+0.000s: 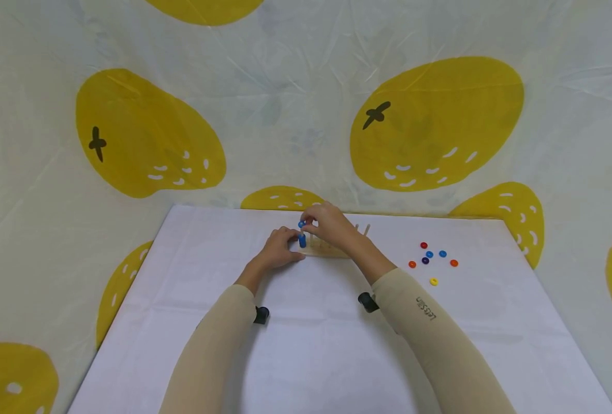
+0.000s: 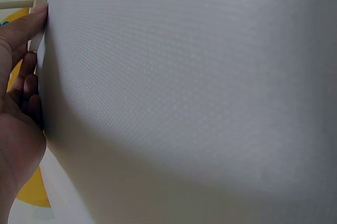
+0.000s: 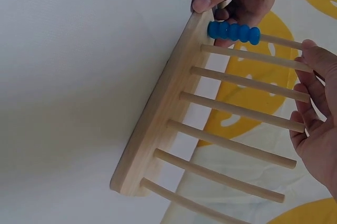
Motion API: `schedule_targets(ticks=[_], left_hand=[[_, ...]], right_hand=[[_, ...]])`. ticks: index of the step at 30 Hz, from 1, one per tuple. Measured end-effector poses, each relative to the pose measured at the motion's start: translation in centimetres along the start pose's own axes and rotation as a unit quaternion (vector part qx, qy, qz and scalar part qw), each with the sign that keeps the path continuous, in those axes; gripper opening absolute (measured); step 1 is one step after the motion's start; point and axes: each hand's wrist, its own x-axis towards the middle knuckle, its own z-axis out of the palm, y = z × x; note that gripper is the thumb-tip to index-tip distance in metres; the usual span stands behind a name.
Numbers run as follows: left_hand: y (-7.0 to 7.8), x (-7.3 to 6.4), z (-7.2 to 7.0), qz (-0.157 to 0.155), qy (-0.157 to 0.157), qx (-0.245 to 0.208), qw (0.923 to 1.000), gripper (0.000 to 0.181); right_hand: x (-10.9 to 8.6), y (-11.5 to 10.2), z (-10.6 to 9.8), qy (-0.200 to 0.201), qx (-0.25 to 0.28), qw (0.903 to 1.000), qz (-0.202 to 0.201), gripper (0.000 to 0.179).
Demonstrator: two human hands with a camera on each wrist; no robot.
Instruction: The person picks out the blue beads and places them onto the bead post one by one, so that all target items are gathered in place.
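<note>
Our right grip (image 1: 328, 222) pinches a blue bead (image 1: 302, 224) at its tips; lower, our left grip (image 1: 276, 248) clasps the wooden rack (image 3: 160, 105). We judge the bead light, hard, slick, best held by its rim.

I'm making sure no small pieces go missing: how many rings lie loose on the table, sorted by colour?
Red ring: 1
Blue rings: 2
Dark blue-purple ring: 1
Orange rings: 2
Yellow ring: 1
Total: 7
</note>
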Motion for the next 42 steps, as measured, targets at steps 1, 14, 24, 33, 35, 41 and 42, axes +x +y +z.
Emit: schedule_targets(ticks=[1,14,24,33,35,41,42], left_hand=[[0.0,0.0,0.0,0.000,0.000,0.000,1.0000,0.060],[0.3,-0.1,0.0,-0.004,0.004,0.002,1.0000,0.060],[0.3,0.0,0.0,0.010,0.009,0.011,0.9998,0.060],[0.2,0.1,0.0,0.007,0.008,0.016,0.9998,0.062],[0.2,0.1,0.0,0.005,0.008,0.018,0.9998,0.063],[0.3,0.2,0.1,-0.005,0.004,0.017,0.9998,0.065],[0.2,0.2,0.1,-0.006,0.004,0.017,0.9998,0.065]], right_hand=[[-0.1,0.0,0.0,0.000,0.000,1.0000,0.001,0.022],[-0.3,0.0,-0.3,-0.006,0.013,0.9999,0.008,0.021],[-0.4,0.3,-0.4,-0.003,0.026,0.9996,-0.002,0.018],[-1.3,0.5,-0.9,0.010,0.035,0.9993,0.005,0.025],[-1.7,0.7,-1.1,0.019,0.035,0.9992,0.000,0.026],[-3.7,1.7,-1.8,0.053,0.032,0.9980,-0.012,0.029],[-4.1,1.9,-1.9,0.060,0.034,0.9976,-0.012,0.028]])
